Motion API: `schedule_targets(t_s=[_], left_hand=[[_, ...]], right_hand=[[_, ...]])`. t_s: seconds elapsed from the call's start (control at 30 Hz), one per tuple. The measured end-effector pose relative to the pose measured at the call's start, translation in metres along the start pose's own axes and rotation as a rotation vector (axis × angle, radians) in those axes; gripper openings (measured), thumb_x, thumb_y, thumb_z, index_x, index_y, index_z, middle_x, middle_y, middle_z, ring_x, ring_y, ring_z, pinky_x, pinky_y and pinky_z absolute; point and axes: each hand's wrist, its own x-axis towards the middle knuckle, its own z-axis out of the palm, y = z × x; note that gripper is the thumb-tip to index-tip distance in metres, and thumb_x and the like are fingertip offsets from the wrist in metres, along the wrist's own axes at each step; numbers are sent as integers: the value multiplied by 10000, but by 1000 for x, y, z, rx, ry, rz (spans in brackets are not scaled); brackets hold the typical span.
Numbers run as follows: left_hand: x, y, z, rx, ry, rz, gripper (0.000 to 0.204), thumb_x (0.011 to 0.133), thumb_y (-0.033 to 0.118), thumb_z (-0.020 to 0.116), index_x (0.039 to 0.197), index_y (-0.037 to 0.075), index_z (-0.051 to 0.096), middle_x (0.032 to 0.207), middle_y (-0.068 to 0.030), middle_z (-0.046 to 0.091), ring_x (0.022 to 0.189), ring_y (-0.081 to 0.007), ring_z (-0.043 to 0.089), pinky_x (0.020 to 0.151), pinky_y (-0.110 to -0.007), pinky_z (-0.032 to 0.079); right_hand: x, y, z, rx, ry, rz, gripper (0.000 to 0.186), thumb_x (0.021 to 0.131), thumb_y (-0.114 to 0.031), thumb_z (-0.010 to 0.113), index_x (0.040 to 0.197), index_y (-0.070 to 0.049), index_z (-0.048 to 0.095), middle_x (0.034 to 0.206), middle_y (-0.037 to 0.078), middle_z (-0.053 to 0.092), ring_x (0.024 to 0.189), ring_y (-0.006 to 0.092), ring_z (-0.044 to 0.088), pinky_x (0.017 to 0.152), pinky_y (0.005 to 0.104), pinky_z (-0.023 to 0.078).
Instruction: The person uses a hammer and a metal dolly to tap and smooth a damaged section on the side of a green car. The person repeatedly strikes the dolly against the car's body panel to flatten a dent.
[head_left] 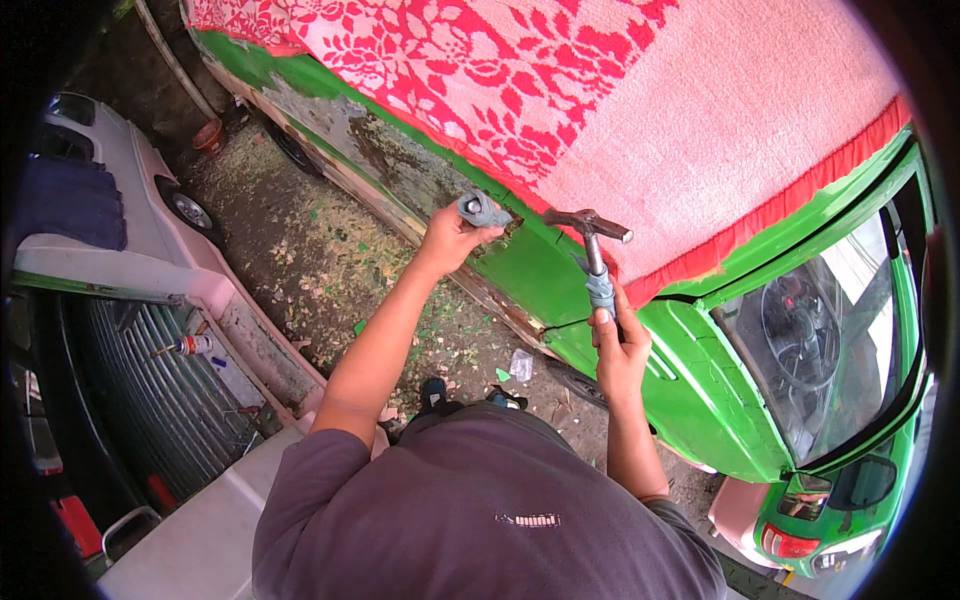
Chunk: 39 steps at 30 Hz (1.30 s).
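Observation:
My left hand (pixel 455 232) grips a short metal tool wrapped in grey tape (pixel 480 208), held against or close beside the green van's side panel (pixel 540 260), near a rough brown patch; its tip is hard to make out. My right hand (pixel 620 340) is closed around a hammer (pixel 590 225) with a metal shaft and grey-wrapped grip, its head raised to the right of the held tool. The panel has scraped grey areas along its left part. A pink and red floral blanket (pixel 700 140) covers the van above the panel.
A pale pickup (pixel 150 255) with dark cloth and a ribbed bed holding a spray can (pixel 195 345) stands along the left. Paint flakes and a plastic scrap (pixel 521 365) litter the ground. The van's door (pixel 700 390) and window are right; another green-and-pink vehicle (pixel 820 520) is lower right.

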Motion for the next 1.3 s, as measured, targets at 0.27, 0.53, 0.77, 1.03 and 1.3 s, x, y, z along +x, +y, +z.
schedule_targets(t_s=[0.27,0.53,0.77,1.03,1.3], left_hand=[[1,11,9,261,-97,54,333,822,128,790,1086,12,623,983,-61,715,878,-106,656,780,-294,535],[20,40,15,448,-195,-11,459,802,295,808,1117,38,596,888,-105,709,799,-172,679,723,-334,519],[3,30,9,572,-249,5,419,787,271,822,1081,39,635,971,-96,729,910,-175,701,792,-335,537],[-15,13,-8,388,-124,89,377,739,151,855,1041,50,652,984,-94,732,929,-187,706,813,-327,545],[-17,10,-7,413,-156,187,391,723,168,867,1028,57,650,956,-98,728,894,-170,699,787,-319,541]], right_hand=[[-8,-3,7,20,8,37,481,960,-138,603,1423,-60,495,795,-20,575,632,40,449,561,202,378],[-7,-9,15,-64,11,-66,477,957,-126,600,1417,-52,500,785,-22,582,627,42,450,567,204,381],[-9,-20,10,-71,41,-125,482,951,-123,603,1415,-45,499,774,-16,586,621,45,458,561,212,390],[-13,-28,10,-16,72,-38,454,945,-152,639,1364,-5,543,730,-17,524,627,63,455,576,234,385],[-12,-29,9,-28,48,12,451,943,-146,636,1358,5,544,770,-2,560,665,71,485,620,236,417]])
